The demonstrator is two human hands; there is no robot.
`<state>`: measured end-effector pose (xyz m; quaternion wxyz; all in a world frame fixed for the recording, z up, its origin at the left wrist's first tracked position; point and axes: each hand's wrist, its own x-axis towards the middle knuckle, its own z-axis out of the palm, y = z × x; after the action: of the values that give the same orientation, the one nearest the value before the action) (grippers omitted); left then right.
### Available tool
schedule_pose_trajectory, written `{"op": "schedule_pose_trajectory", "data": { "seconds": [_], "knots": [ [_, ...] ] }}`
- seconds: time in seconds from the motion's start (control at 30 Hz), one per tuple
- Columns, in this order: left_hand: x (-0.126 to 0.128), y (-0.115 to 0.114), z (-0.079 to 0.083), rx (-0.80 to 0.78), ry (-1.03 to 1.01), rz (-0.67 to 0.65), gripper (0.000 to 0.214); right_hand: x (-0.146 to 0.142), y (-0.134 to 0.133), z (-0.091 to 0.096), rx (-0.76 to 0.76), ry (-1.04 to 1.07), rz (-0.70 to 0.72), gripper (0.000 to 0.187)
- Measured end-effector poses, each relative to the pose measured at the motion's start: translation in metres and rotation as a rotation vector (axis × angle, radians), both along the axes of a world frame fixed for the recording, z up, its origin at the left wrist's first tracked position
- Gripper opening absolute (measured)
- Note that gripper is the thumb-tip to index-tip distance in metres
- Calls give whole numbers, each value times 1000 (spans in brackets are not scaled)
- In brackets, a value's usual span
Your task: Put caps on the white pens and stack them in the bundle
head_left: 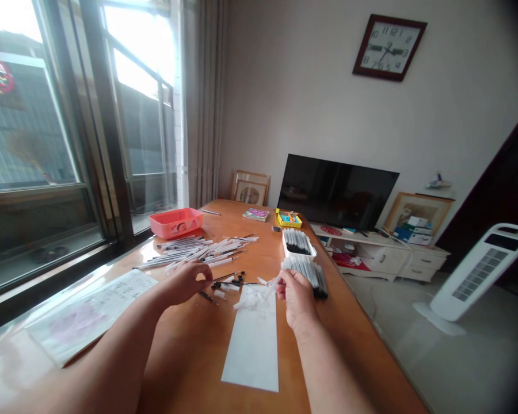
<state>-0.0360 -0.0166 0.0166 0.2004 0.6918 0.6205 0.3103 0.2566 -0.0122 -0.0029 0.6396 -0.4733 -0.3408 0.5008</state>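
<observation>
The right hand (300, 296) is holding a thin clear tube (274, 284) in a narrow, pinching grip at the centre right of the frame, above the upper end of a white paper strip (250, 353). A heap of clear plastic bits (254, 300) is lying on that end. The left hand (185, 283) is hovering left of centre with curled fingers; I cannot tell whether its grip is holding anything. Small black parts (240, 278) are lying between the hands, nearer the middle. Beyond the left hand, loose pens (207, 250) are spreading across the table (185, 362) below a pink basket (176, 223). Just beside the right hand, a row of pens (313, 277) is lying near a white box (309, 251) holding more pens. A written sheet (90, 316) is resting at the lower left.
</observation>
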Motion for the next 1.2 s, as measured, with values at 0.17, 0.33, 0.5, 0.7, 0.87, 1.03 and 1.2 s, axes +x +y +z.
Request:
{"op": "schedule_pose_trajectory", "data": {
  "seconds": [0.17,0.33,0.5,0.7,0.87,1.03,1.2],
  "knots": [
    [6,-3,3,-87,-121,-70,15,3,3,0,-28,204,-5,27],
    [9,-4,4,-99,-145,-27,17,4,4,-1,-14,245,-34,26],
    [6,-2,2,-97,-182,-53,19,2,4,-3,-14,232,-44,27],
    [5,2,-3,-46,-124,-90,16,0,2,-1,-14,221,-19,30],
    [7,2,-2,-37,-100,-100,17,-6,-4,3,-43,222,-7,28],
    [5,3,-4,-41,-151,-39,20,-8,-5,4,-58,289,60,27],
    [1,2,-3,-101,-262,18,28,-4,-3,3,-107,318,167,20]
  ]
}}
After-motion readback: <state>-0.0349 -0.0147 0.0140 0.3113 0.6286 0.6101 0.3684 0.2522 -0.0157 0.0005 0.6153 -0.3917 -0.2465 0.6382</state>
